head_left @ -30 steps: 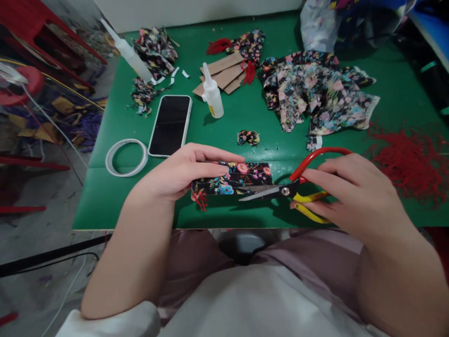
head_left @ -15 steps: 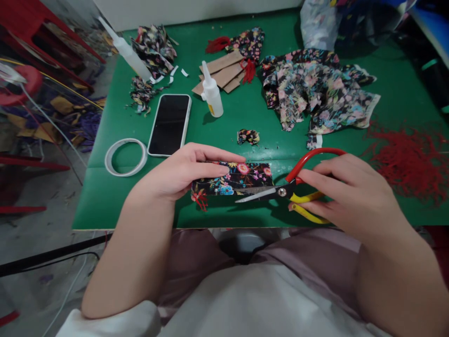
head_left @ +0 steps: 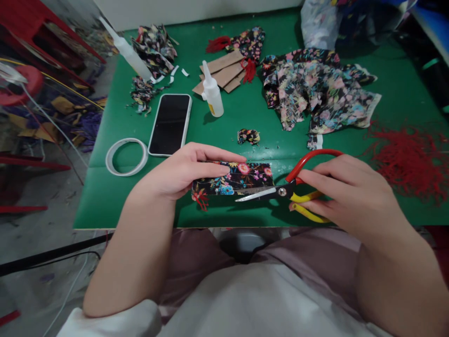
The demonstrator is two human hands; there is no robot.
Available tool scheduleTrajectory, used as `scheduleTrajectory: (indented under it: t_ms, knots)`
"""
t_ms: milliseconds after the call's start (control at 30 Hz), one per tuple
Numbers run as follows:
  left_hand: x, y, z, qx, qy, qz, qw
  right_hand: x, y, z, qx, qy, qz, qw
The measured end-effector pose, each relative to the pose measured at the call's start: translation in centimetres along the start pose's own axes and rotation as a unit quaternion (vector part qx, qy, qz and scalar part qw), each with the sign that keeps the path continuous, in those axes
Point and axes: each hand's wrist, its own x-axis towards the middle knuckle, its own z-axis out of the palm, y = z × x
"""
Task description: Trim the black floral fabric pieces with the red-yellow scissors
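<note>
My left hand (head_left: 182, 172) grips the left end of a small dark floral fabric strip (head_left: 242, 177), fingers laid over its top edge, near the front edge of the green table (head_left: 245, 119). A bit of red thread hangs from the strip's lower left corner. My right hand (head_left: 345, 194) is closed round the handles of red-and-yellow scissors (head_left: 298, 189). Their blades point left and lie along the strip's lower edge.
A phone (head_left: 170, 124), a ring of white tape (head_left: 126, 157) and a white glue bottle (head_left: 212, 91) lie left of centre. Cardboard pieces (head_left: 222, 72), a floral fabric pile (head_left: 315, 91), a small scrap (head_left: 248, 136) and loose red threads (head_left: 410, 161) lie behind and right.
The scissors have slid a little to the left along the strip's lower edge. My left hand has stayed put on the fabric.
</note>
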Motion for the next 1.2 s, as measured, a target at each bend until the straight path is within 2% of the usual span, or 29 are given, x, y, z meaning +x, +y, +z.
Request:
scheduleTrajectory:
  t_ms: [533, 667, 967, 1200]
  knots:
    - [-0.06, 0.10, 0.12, -0.019, -0.015, 0.004, 1.000, -0.05, -0.14, -0.19, -0.019, -0.005, 0.013, 1.000]
    - [-0.02, 0.00, 0.15, -0.029, -0.027, 0.013, 0.999, 0.01, -0.16, -0.15, -0.016, 0.014, 0.001, 1.000]
    - [0.15, -0.16, 0.08, -0.023, -0.022, 0.015, 0.999, 0.06, -0.20, 0.02, -0.022, 0.031, -0.004, 0.999]
    - [0.06, -0.12, -0.01, -0.016, -0.009, 0.027, 0.999, -0.30, 0.48, -0.01, -0.025, 0.018, -0.002, 1.000]
